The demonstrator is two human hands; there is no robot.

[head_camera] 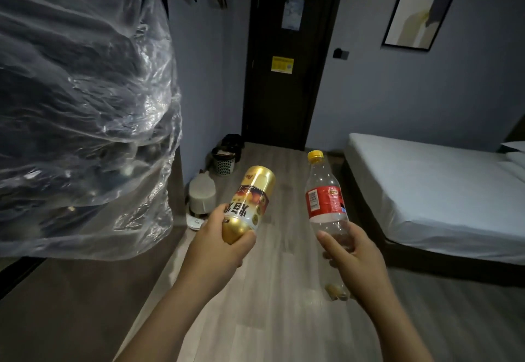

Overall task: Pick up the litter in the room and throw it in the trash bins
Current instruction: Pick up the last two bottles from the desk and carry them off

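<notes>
My left hand [220, 243] grips the lower end of a gold can [251, 201] with a printed label, tilted up and to the right. My right hand [353, 256] holds a clear plastic bottle [326, 205] near its base; the bottle has a yellow cap and a red label and stands almost upright. Both are held over the wooden floor. Two small trash bins stand far ahead by the left wall: a mesh bin [224, 161] with a dark liner and a dark bin [233, 141] behind it.
A large clear plastic bag [82, 111] over dark items fills the left. A white appliance [201, 195] sits on the floor by the wall. A bed [431, 185] with white sheets lies to the right. A dark door [287, 57] is straight ahead.
</notes>
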